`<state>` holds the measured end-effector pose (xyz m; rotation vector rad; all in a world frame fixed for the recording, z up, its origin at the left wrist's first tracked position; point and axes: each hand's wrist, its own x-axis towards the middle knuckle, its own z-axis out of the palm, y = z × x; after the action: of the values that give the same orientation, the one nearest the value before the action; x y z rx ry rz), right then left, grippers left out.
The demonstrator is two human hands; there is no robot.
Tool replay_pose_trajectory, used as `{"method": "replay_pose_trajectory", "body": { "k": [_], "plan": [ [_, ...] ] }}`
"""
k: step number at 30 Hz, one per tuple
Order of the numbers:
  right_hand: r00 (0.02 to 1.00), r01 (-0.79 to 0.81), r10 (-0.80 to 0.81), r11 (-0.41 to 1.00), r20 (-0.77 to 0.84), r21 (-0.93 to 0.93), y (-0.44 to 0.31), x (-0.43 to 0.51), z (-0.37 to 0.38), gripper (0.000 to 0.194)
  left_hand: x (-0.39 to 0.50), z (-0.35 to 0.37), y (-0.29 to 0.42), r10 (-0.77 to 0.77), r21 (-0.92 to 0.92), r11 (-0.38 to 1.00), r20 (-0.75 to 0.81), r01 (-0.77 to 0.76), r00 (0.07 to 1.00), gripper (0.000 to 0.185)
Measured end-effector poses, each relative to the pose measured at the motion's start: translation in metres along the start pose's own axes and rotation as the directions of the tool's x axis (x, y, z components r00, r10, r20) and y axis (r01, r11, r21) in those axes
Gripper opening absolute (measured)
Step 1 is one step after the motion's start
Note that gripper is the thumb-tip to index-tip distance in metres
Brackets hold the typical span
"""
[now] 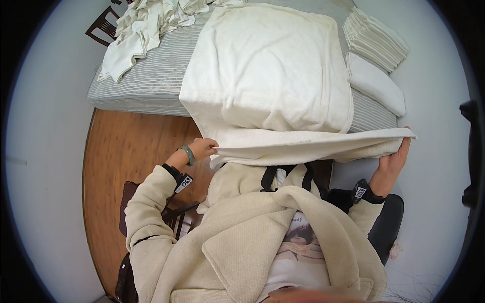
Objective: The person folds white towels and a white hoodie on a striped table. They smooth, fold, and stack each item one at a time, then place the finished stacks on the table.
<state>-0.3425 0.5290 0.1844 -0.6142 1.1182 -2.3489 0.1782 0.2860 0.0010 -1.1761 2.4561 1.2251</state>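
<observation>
A large white towel (265,68) lies spread over the bed, its near part hanging over the front edge towards my lap. My left hand (202,147), below a green bangle, pinches the towel's near left corner between thumb and fingers. Far out on the right, my right hand (394,163) grips the other end of the raised near edge, its fingers partly hidden by the cloth. Between both hands the edge is stretched nearly straight, with a fold of cloth sagging under it.
A striped mattress (151,79) bears a loose heap of white cloths (140,38) at far left. At right sit a stack of folded white cloths (375,39) and one folded white towel (375,83), near the wall (435,113). Dark wooden chairs (102,26) stand around the wooden floor (125,151).
</observation>
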Motion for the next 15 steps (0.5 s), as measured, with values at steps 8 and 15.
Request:
{"method": "replay_pose_trajectory", "body": {
  "k": [8, 15],
  "plan": [
    [0.996, -0.041, 0.037, 0.997, -0.083, -0.058, 0.009, 0.014, -0.004, 0.030, -0.040, -0.064, -0.003, -0.160, -0.594, 0.690, -0.683, -0.414, 0.713, 0.016],
    [0.995, -0.094, 0.095, 0.991, 0.012, -0.098, 0.038, 0.082, 0.052, 0.034, -0.038, -0.271, 0.056, 0.015, -0.171, 0.749, -0.962, -0.640, 0.274, 0.029]
  ]
}}
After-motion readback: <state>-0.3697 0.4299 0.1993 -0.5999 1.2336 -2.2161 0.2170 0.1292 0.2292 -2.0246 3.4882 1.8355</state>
